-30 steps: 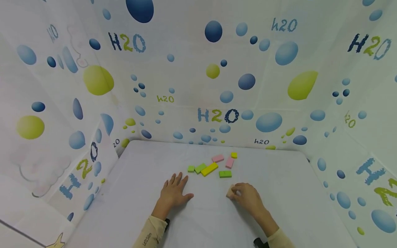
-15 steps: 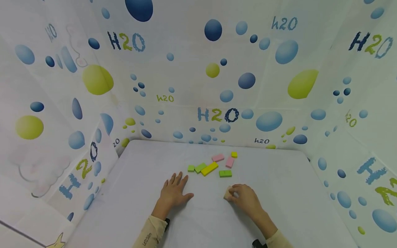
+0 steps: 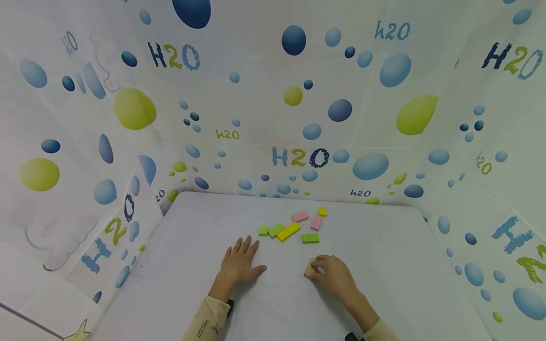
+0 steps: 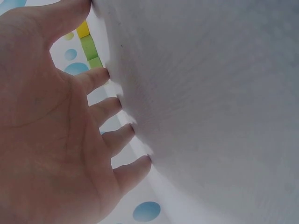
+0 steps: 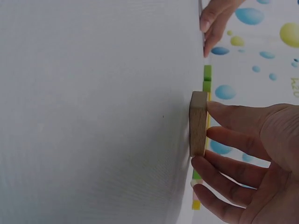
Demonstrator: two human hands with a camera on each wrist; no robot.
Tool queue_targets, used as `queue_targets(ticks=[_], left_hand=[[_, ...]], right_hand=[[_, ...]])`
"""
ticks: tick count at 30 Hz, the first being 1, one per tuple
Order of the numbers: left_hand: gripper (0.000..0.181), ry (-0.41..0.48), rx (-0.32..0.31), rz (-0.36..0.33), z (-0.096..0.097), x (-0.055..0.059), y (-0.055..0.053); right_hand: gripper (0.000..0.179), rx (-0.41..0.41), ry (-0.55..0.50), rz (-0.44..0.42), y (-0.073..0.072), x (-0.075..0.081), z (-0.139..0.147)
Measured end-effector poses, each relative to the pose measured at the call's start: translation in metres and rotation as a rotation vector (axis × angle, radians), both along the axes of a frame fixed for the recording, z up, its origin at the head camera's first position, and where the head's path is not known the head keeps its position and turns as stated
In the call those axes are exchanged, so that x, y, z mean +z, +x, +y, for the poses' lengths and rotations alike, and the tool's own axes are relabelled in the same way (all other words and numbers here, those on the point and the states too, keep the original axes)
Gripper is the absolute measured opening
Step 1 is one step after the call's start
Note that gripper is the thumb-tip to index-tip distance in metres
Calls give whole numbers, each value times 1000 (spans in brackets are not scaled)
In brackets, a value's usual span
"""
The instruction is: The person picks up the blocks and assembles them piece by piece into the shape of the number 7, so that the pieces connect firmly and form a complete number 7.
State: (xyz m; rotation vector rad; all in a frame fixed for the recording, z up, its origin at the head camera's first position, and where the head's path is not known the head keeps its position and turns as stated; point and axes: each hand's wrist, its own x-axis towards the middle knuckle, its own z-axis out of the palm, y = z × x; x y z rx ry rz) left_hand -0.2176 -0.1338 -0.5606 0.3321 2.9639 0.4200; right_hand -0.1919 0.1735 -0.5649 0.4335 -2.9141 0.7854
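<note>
My right hand holds a plain wooden block at the table's middle. In the right wrist view the thumb is at one end of the block and fingertips at its side and other end. My left hand rests palm down on the table with fingers spread, holding nothing; in the left wrist view its fingertips touch the white surface. Beyond the hands lie a small green block, a longer green block and a long yellow block. Nearer the right hand is another green piece with a line across it.
Farther back on the white table lie two pink blocks, one flat at the left and one slanted, and a small yellow block. A printed sheet with bubbles and lettering stands around the table's far and side edges.
My right hand has moved the wooden block a short way left and slightly nearer. The left hand and the coloured blocks have stayed in place.
</note>
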Motion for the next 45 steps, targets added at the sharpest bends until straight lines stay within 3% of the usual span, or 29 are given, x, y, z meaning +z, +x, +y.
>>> queue_targets(ticks=[12,28,45], left_hand=[[83,9,1,-1,1,-1,1],[83,2,-3,-2,0,1,0],[82,7,-3,-6,0,0,-1]], right_hand=[[30,14,-3,12,5,-3,-6],[31,56,30,-51,12,0,-18],[29,95,32,-55,21,-1,-25]])
